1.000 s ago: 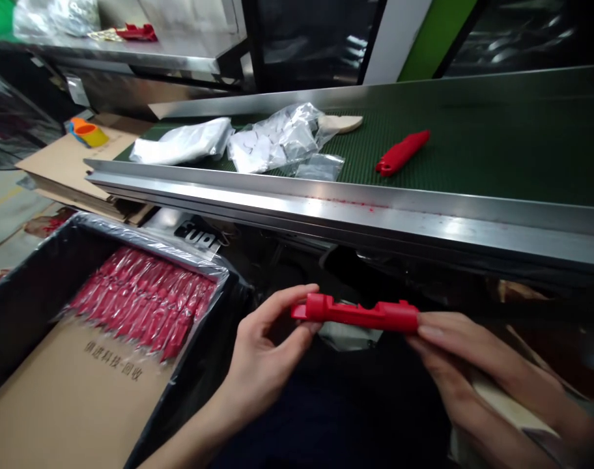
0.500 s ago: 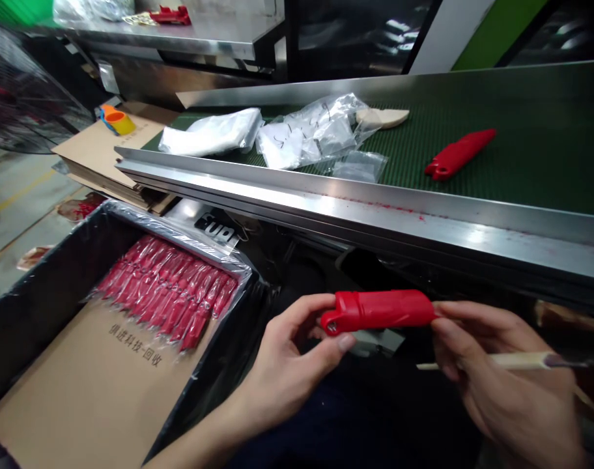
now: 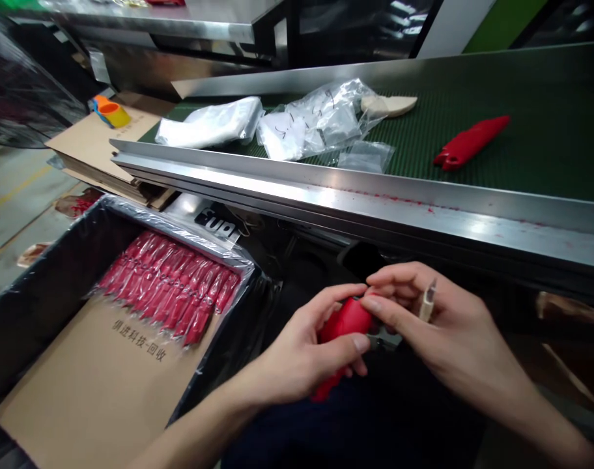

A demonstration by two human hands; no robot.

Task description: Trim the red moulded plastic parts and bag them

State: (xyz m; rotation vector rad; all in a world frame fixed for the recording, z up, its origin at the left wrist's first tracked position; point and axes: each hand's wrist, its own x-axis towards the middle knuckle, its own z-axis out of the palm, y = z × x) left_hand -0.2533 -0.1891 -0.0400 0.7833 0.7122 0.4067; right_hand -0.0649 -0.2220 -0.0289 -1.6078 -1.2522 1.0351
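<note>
My left hand grips a red moulded plastic part, which is foreshortened and partly hidden by my fingers. Its lower end sticks out below the hand. My right hand is shut on a slim wooden-handled tool, and the pale handle pokes up between my fingers. A small metal tip shows just right of the red part, apparently the tool's end. My right fingertips rest against the top of the red part.
A black-lined box at lower left holds rows of bagged red parts on cardboard. Ahead runs a green conveyor belt with a steel rail flecked red, carrying plastic bags and another red part.
The red part has turned from lying crosswise to nearly end-on in my left hand. My right hand has moved in against it, and the tool's handle now points upward.
</note>
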